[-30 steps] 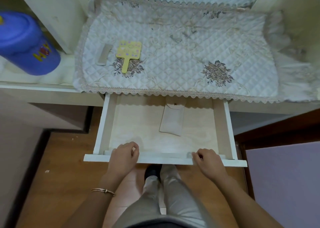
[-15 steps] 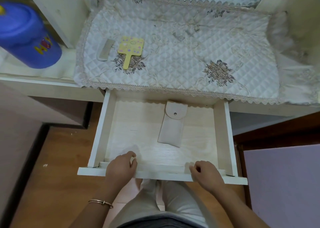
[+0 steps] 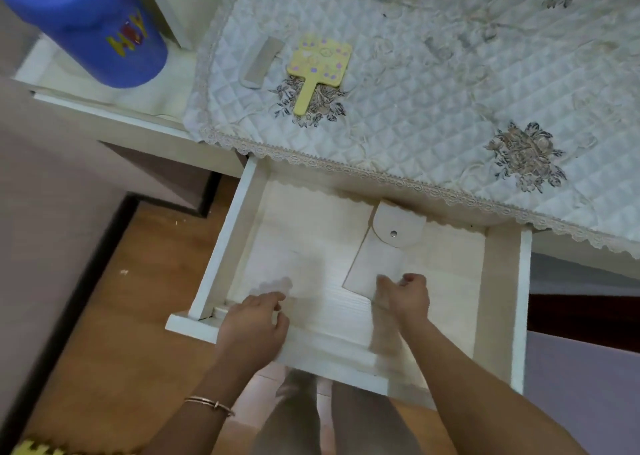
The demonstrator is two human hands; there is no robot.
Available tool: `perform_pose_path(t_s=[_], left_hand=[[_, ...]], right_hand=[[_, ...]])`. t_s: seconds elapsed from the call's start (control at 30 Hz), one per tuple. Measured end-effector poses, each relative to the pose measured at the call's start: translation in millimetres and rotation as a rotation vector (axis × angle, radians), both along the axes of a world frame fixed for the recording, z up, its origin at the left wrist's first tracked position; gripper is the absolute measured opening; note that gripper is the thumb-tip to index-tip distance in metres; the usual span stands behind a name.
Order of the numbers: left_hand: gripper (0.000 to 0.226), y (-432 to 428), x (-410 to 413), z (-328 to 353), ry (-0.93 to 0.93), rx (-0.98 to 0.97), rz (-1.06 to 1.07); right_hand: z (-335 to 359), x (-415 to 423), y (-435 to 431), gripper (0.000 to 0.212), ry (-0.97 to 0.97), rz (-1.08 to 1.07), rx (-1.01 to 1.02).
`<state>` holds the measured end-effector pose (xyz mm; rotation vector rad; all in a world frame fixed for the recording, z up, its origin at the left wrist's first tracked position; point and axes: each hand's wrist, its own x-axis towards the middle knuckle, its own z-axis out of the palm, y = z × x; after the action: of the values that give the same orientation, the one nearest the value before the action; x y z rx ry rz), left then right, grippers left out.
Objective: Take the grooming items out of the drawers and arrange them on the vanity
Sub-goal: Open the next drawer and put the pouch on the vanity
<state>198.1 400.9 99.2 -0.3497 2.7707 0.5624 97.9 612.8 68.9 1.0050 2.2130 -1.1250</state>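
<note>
Closest to me are the person's two arms, one with a thin bracelet [image 3: 207, 402] on the wrist. The left hand [image 3: 254, 323] sits over the front edge of the open drawer [image 3: 225, 254]. Its grip looks loose, with the fingers bent a little and nothing in them. The right hand [image 3: 408, 297] is inside the drawer, right at the near end of a pale pouch [image 3: 377, 257]. Its fingers are curled, but the hand is blurry, so I can't tell if it has pinched the pouch or is only touching it.

The pouch lies flat on the drawer floor, a bit tilted, with a round flap and a shiny snap at the far end. I think it is light and soft and may bend when lifted. The bottom edge near the hand looks like a good place to pinch it. It lies so flat that a finger may have to slide under first. I can't see what is inside it.

Further off, on the vanity surface, a quilted cloth [image 3: 450, 91] holds a small grey comb [image 3: 259, 60] and, just beside it, a yellow paddle [image 3: 320, 61]. I can't tell if the paddle is a mirror or a brush. Far left stands a blue tub [image 3: 86, 22], cut off at the top.
</note>
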Motion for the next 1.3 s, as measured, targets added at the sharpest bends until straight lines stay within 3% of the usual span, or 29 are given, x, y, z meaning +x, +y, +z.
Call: perform_pose_path(t_s=[0.17, 0.33, 0.5, 0.63, 0.8, 0.93, 1.07, 1.17, 1.23, 1.3], left_hand=[[0.035, 1, -3, 0, -0.082, 0.028, 0.05], [0.034, 1, 0, -1, -0.15, 0.059, 0.093], [0.032, 1, 4, 4, -0.148, 0.1, 0.115], [0.031, 0, 1, 13, -0.119, 0.127, 0.092], [0.028, -4, 0, 16, -0.126, 0.197, 0.114], [0.027, -5, -1, 18, -0.123, 0.202, 0.158], [0.026, -8, 1, 20, -0.133, 0.218, 0.252], [0.026, -8, 1, 20, -0.144, 0.216, 0.287], [0.027, -6, 1, 21, -0.146, 0.208, 0.302], [0.026, -4, 2, 20, -0.143, 0.19, 0.304]], right_hand=[[-9, -17, -18, 0.058, -0.043, -0.115, -0.061], [11, -8, -12, 0.028, -0.029, 0.02, -0.192], [55, 16, 1, 0.016, -0.01, 0.441, -0.154], [96, 9, 8, 0.018, 0.062, 0.656, -0.273], [132, -53, -3, 0.021, 0.309, 0.465, -0.421], [140, -123, -23, 0.027, 0.511, 0.253, -0.312], [127, -187, -38, 0.041, 0.497, 0.131, -0.276], [114, -204, -44, 0.058, 0.49, 0.199, -0.081], [108, -200, -44, 0.07, 0.49, 0.356, 0.077], [95, -193, -41, 0.066, 0.529, 0.574, 0.186]])
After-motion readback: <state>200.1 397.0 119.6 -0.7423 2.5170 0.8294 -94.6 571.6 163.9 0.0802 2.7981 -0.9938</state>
